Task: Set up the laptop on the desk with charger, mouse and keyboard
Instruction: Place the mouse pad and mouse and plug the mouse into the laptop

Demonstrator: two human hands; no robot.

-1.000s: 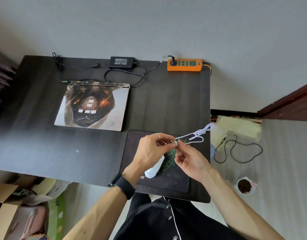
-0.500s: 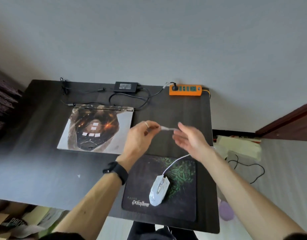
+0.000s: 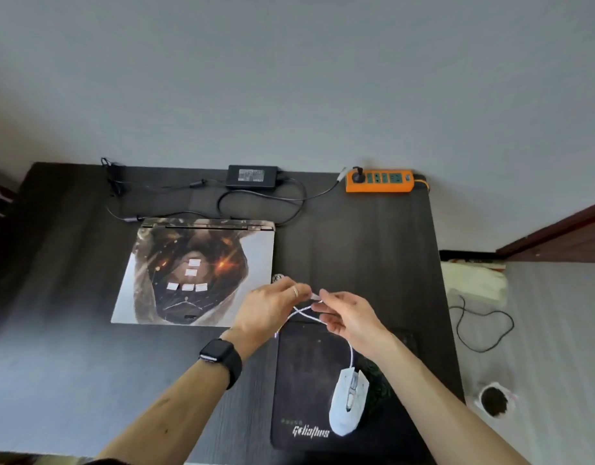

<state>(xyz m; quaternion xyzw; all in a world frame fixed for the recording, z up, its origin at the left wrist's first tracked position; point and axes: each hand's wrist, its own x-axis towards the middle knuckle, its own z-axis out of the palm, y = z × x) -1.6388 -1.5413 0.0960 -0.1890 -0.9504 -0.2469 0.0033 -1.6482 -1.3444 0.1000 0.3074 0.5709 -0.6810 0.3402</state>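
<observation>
The left hand (image 3: pixel 272 310) and the right hand (image 3: pixel 351 318) each pinched the mouse cable (image 3: pixel 351 353) in their fingertips, close together. It ran down to the mouse (image 3: pixel 349 402) on the mouse pad (image 3: pixel 299 380).

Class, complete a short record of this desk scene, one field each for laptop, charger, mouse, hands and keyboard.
laptop: closed, flat on the desk
charger: brick at desk's back edge, lead in the orange power strip
mouse: white, on the mouse pad
left hand: pinches the mouse cable
right hand: holds the mouse cable
keyboard: none in view
</observation>
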